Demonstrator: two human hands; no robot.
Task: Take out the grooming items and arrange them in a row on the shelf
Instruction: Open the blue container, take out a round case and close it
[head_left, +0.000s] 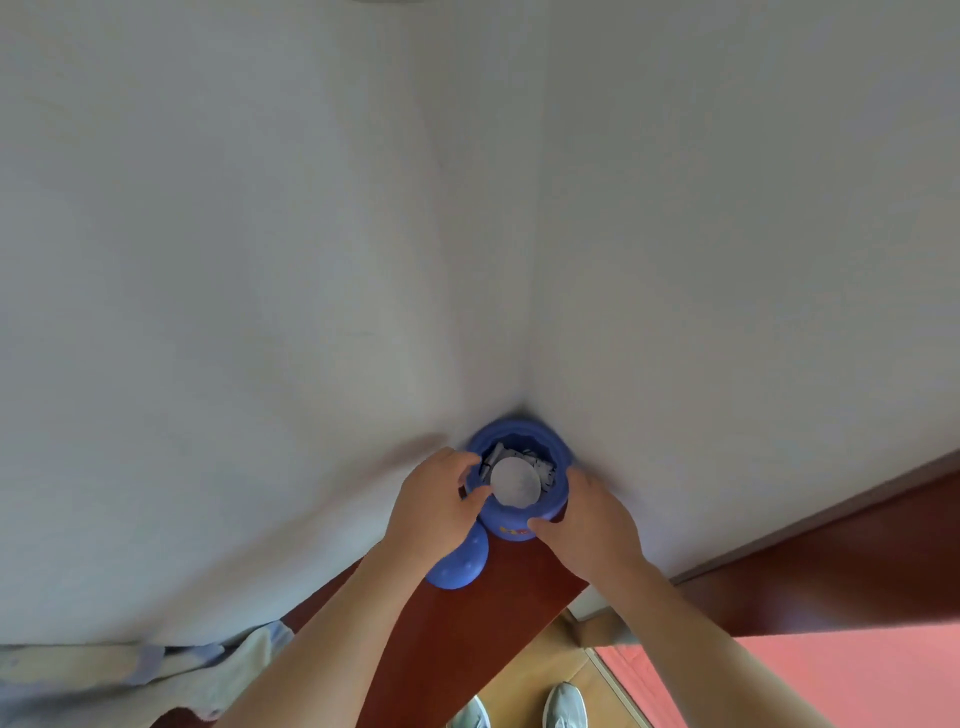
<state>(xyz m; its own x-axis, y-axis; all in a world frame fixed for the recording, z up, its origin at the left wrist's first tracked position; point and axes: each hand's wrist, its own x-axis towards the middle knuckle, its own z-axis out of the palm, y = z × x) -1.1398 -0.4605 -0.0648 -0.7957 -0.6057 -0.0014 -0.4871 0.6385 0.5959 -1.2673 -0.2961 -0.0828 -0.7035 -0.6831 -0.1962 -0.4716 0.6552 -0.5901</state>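
though apart, curled hands (436, 501) (589, 525) around blue jar (506, 519)

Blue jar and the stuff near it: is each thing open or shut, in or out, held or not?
blue jar: open, upright on the shelf, held.
lid: off, lying on the shelf beside the jar.
white round disc: inside the jar, on top.
left hand: grips the jar's rim.
right hand: grips the jar's side.

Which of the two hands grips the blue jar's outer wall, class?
The right hand: thumb and fingers wrap the jar on its outside wall. The left hand differs, its fingertips curling over the rim at the open mouth.
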